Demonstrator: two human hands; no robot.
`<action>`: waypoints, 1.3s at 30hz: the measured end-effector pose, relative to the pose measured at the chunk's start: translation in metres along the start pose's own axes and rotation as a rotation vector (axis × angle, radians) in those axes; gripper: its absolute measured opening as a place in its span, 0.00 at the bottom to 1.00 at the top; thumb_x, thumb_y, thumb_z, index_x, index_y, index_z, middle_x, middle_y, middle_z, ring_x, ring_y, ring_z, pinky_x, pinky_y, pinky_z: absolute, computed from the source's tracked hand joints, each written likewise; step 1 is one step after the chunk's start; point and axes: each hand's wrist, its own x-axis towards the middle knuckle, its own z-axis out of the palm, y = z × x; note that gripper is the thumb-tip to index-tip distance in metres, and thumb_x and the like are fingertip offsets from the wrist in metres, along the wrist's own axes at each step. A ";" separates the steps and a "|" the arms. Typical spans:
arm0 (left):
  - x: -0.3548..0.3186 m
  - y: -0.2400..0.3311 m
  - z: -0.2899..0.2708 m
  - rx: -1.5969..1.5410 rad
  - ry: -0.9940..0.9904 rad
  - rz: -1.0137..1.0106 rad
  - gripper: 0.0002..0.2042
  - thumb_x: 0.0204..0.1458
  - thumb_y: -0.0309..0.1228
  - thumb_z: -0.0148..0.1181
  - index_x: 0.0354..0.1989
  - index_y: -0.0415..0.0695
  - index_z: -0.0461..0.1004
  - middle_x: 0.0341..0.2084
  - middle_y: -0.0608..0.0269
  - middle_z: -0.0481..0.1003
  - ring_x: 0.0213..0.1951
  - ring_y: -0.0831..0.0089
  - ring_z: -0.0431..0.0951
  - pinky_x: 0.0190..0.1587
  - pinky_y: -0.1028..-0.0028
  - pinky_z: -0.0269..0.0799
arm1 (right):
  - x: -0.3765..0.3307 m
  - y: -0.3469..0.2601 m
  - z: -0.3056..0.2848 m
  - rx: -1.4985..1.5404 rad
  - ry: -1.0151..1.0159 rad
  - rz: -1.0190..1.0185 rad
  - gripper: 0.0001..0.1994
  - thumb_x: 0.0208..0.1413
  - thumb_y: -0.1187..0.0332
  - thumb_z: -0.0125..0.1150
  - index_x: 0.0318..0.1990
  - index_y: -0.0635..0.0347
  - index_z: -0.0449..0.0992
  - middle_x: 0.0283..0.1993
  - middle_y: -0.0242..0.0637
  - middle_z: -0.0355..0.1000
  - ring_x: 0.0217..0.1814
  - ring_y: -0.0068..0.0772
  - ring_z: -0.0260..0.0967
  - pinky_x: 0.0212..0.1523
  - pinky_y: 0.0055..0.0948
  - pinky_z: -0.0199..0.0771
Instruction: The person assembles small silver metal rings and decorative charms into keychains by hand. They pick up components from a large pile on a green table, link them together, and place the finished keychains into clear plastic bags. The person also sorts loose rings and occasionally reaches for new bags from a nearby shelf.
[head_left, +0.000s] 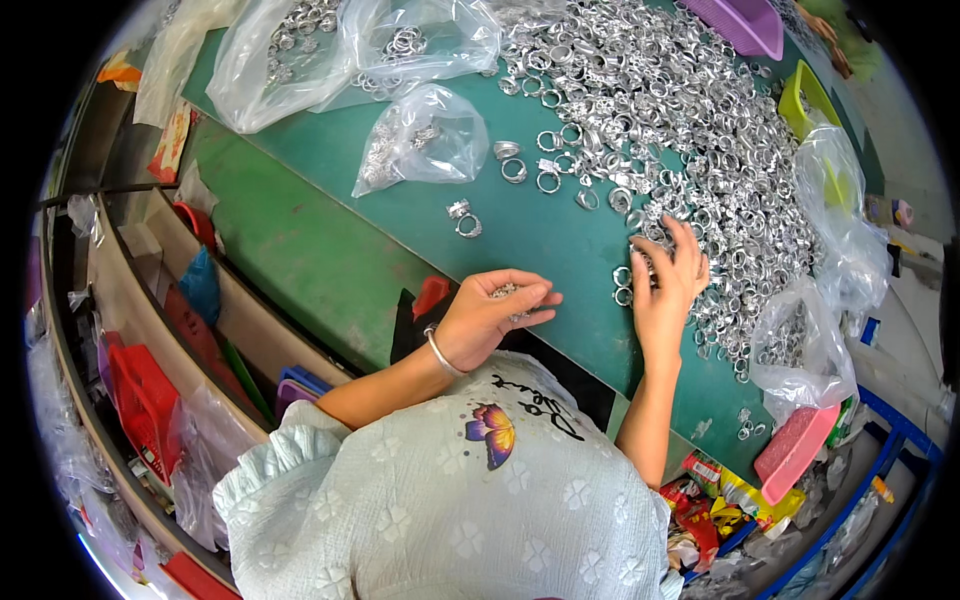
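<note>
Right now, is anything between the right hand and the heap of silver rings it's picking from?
Nothing visible: the right hand already rests on the near edge of the silver ring heap, fingers among the rings.

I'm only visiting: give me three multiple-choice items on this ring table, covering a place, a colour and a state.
1. Where does the right hand rest?
A. on the edge of the ring pile
B. inside a bag
C. on the pink tray

2. What colour is the tabletop?
A. white
B. green
C. black

3. What state is the left hand in?
A. flat and empty
B. cupped around small silver pieces
C. out of view

Answers: 1 A, its fingers lie on the rings; 2 B, bare green surface shows; 3 B, silver glints between the curled fingers.
</note>
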 end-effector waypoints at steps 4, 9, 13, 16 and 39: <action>0.002 0.003 0.002 0.176 -0.010 0.105 0.08 0.51 0.24 0.55 0.39 0.38 0.74 0.34 0.60 0.74 0.37 0.75 0.74 0.33 0.77 0.73 | 0.012 -0.003 0.005 0.084 0.149 0.096 0.10 0.47 0.71 0.59 0.39 0.60 0.72 0.48 0.40 0.65 0.52 0.42 0.60 0.54 0.40 0.51; 0.016 0.008 0.013 0.577 -0.015 0.326 0.09 0.49 0.21 0.54 0.39 0.38 0.75 0.33 0.62 0.75 0.29 0.80 0.72 0.25 0.83 0.67 | 0.036 -0.024 0.018 -0.147 0.031 -0.037 0.17 0.44 0.67 0.63 0.44 0.60 0.71 0.49 0.38 0.64 0.52 0.39 0.58 0.52 0.41 0.51; 0.027 0.009 0.019 0.588 0.015 0.334 0.11 0.48 0.20 0.55 0.41 0.39 0.75 0.30 0.65 0.75 0.27 0.82 0.71 0.25 0.83 0.66 | 0.017 -0.020 0.004 0.088 0.085 0.053 0.15 0.45 0.71 0.61 0.43 0.60 0.72 0.47 0.37 0.65 0.50 0.39 0.58 0.51 0.38 0.52; 0.041 0.005 0.019 0.849 0.022 0.609 0.13 0.45 0.19 0.57 0.41 0.40 0.75 0.28 0.65 0.75 0.26 0.80 0.71 0.27 0.80 0.67 | 0.003 -0.020 -0.008 0.217 0.050 0.128 0.15 0.44 0.73 0.61 0.43 0.60 0.72 0.46 0.36 0.65 0.50 0.39 0.58 0.50 0.36 0.52; 0.057 0.025 0.031 0.242 -0.146 -0.058 0.13 0.52 0.27 0.55 0.45 0.37 0.71 0.34 0.59 0.75 0.34 0.74 0.76 0.33 0.78 0.74 | 0.044 0.028 -0.010 0.112 -0.035 0.129 0.12 0.47 0.73 0.59 0.41 0.59 0.73 0.46 0.36 0.66 0.51 0.41 0.59 0.50 0.39 0.55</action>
